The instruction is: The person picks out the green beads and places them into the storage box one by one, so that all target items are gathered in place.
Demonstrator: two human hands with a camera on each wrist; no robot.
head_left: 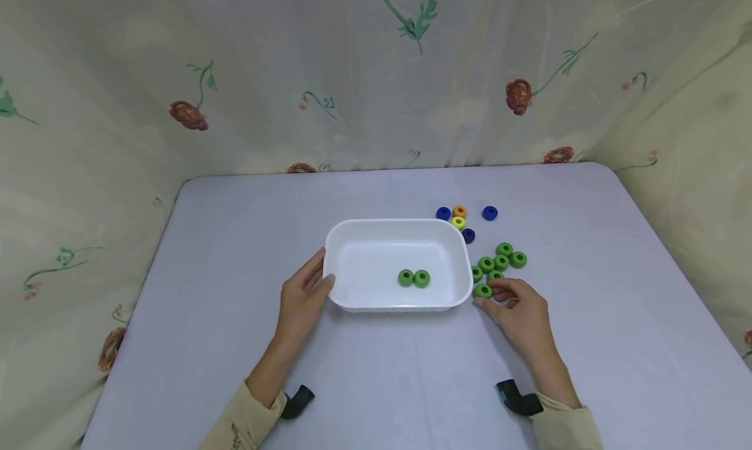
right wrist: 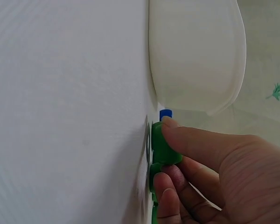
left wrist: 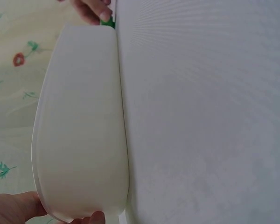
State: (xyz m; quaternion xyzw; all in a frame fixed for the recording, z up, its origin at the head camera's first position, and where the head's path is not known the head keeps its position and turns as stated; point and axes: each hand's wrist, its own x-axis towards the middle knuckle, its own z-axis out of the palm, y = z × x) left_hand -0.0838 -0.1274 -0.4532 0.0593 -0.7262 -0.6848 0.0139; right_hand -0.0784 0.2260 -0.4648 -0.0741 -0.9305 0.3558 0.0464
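A white plastic tray [head_left: 364,251] lies on the table, and my left hand [head_left: 298,303] holds it by its left end, thumb on the rim. Two green beads [head_left: 405,278] with holes sit side by side inside it. Just off the tray's right end, my right hand [head_left: 523,316] pinches another green bead [head_left: 483,290] between thumb and fingers. In the right wrist view this green bead [right wrist: 164,144] is under the thumb and tilted slightly. Several more green beads [head_left: 502,262] lie close together beyond the right fingers, one partly hidden by them.
Behind the tray's right corner are a yellow bead [head_left: 458,223], an orange bead [head_left: 460,211] and several blue beads [head_left: 490,213]. A pale cloth covers the table [head_left: 376,385]. A flower-printed curtain [head_left: 376,97] hangs at the back and sides.
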